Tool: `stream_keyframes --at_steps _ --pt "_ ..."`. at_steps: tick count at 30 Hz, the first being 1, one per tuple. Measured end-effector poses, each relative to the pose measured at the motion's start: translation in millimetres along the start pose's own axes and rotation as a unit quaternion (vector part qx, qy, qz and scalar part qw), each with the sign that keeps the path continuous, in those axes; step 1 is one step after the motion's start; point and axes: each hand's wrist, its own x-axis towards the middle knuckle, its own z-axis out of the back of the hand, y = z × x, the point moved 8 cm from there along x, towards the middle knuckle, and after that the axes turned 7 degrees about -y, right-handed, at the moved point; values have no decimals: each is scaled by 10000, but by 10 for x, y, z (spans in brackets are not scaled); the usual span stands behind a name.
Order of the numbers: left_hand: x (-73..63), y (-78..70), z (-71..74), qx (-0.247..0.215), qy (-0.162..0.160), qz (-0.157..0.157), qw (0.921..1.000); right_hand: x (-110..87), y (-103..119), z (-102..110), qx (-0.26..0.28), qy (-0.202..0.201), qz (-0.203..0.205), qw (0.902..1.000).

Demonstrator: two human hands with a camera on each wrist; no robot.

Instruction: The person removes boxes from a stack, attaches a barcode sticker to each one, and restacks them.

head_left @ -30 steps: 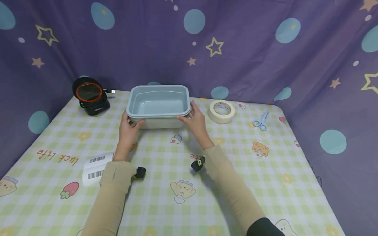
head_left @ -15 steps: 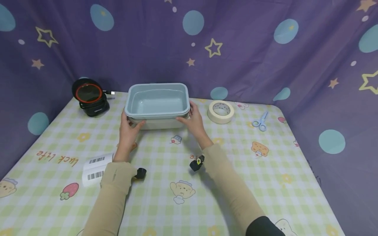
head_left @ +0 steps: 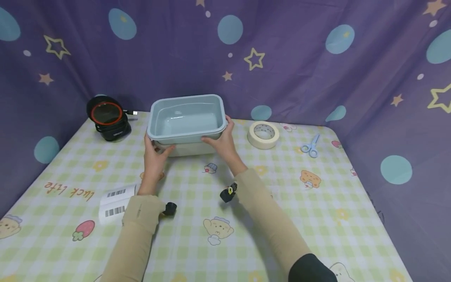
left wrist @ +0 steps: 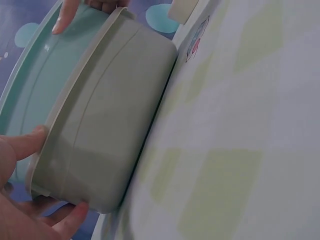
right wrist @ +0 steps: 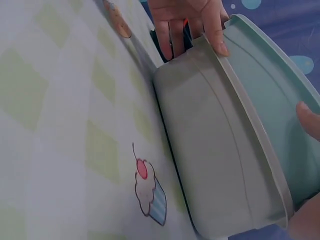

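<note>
A light blue plastic tub (head_left: 190, 117) sits nested in a grey-white tub (head_left: 192, 149) on the checked tablecloth. Its right side rides higher, so it is slightly tilted. My left hand (head_left: 154, 162) grips the left end of the grey tub; in the left wrist view the thumb (left wrist: 30, 142) lies at the grey rim and the fingertips touch the tub's end. At the right end, my right hand (head_left: 225, 145) holds the blue tub, its thumb (right wrist: 309, 120) on the blue front wall above the grey rim. Its other fingers are mostly hidden behind the corner.
A masking tape roll (head_left: 262, 143) lies right of the tubs, with blue scissors (head_left: 311, 148) beyond it. An open black case (head_left: 112, 127) with a red ring and USB plug stands at back left. Barcode labels (head_left: 114, 201) lie by the left forearm. A purple curtain (head_left: 289, 86) hangs behind.
The blue tub has risen a little at its right end, showing more of its wall above the grey tub. My right hand has shifted slightly up and left; the left has hardly moved.
</note>
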Motion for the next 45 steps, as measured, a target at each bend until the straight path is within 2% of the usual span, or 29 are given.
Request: stream_keyframes --at_steps 5,9,19,27,36,40,45 --pt "-12 -1 -6 -24 -74 -76 9999 -11 -46 27 -462 -154 -228 9986" --pt "-16 -11 -12 2 -78 -79 9999 -9 -71 44 -719 -115 -310 9969" --pt "-28 -1 -51 -65 -11 44 10000 57 -42 110 -1046 -140 171 9943" --pt "-24 12 -39 287 15 207 9994 26 2 150 -707 -433 639 9945" --pt "-22 -31 -53 -26 73 -104 9999 -19 8 208 -181 -644 680 9954" --pt "-18 -48 -52 13 107 -192 9998 -34 41 232 92 -688 701 9951" --pt "-17 -84 -47 134 213 -409 9988 -38 48 256 516 -686 543 9948"
